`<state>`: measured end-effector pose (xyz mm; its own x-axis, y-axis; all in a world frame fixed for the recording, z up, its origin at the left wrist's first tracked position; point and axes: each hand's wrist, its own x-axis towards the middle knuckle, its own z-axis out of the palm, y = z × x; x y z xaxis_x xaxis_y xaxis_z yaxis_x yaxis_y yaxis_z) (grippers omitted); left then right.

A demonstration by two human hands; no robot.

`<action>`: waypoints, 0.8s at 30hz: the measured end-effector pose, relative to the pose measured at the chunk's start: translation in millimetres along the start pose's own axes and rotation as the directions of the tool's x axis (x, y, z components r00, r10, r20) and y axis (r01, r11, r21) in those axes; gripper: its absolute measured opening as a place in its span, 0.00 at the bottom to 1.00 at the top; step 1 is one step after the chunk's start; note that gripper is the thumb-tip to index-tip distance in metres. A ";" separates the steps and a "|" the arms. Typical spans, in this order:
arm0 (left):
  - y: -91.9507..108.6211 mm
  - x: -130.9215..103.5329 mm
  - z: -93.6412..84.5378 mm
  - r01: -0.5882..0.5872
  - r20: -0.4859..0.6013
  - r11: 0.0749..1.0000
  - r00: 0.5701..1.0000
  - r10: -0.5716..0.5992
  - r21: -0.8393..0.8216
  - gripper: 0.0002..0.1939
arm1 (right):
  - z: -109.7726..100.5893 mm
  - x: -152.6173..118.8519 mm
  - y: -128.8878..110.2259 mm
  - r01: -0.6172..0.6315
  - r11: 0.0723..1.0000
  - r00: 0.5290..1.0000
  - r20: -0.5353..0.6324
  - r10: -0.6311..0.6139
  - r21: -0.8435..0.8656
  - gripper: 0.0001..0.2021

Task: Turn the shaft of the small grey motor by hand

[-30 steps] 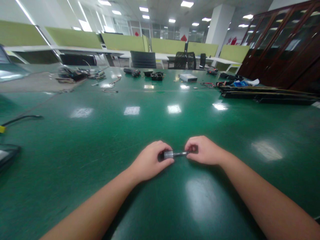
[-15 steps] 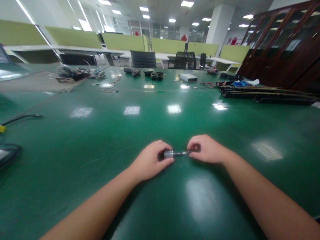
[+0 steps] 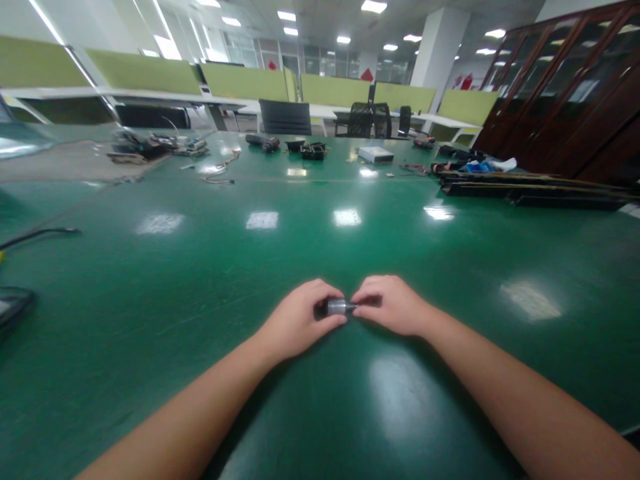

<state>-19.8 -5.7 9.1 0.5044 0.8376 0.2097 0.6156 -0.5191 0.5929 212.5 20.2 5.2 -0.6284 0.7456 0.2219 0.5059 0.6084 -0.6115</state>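
Near the middle of the green table (image 3: 300,247), my left hand (image 3: 303,320) is closed around a small cylinder (image 3: 337,307), grey with a dark end towards the palm. A thin dark shaft (image 3: 351,307) sticks out of the cylinder's right end. The fingertips of my right hand (image 3: 393,305) pinch this shaft close beside the cylinder. Its far end is hidden by my right fingers. The two hands are only a small gap apart, low over the tabletop.
Long black strips (image 3: 530,190) lie at the back right. A white box (image 3: 375,155), black parts (image 3: 313,151) and a cable (image 3: 217,175) are along the far side. At the left edge are a black cable (image 3: 45,232) and a dark-rimmed object (image 3: 15,310).
My right hand has moved left along the shaft, up close to the cylinder, so less of the shaft shows. My left hand has stayed nearly in place with the cylinder.
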 end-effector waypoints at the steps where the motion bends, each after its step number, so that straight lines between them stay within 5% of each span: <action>1: 0.1 0.7 0.6 0.002 0.004 1.000 1.000 -0.002 0.006 0.12 | 1.8 0.2 0.0 -0.009 0.999 1.000 -0.002 0.009 0.031 0.05; 7: 1.0 1.6 2.3 0.052 -0.017 0.998 0.999 -0.051 0.020 0.13 | 5.7 -1.7 0.7 -0.104 0.972 0.994 0.043 0.097 0.210 0.16; 14: 1.6 0.7 1.1 0.045 -0.039 0.999 0.998 -0.045 -0.003 0.12 | 2.5 -0.2 -4.1 -0.009 1.000 1.000 0.011 0.009 0.018 0.08; 24: 2.1 1.6 0.7 0.048 -0.034 0.999 0.998 -0.048 -0.013 0.11 | 2.0 0.8 -3.9 0.034 0.999 0.999 0.018 -0.033 -0.034 0.06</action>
<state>-17.3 -5.6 10.1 0.4530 0.8671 0.2072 0.6311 -0.4761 0.6124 208.8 17.9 6.2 -0.6552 0.7200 0.2287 0.5040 0.6421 -0.5777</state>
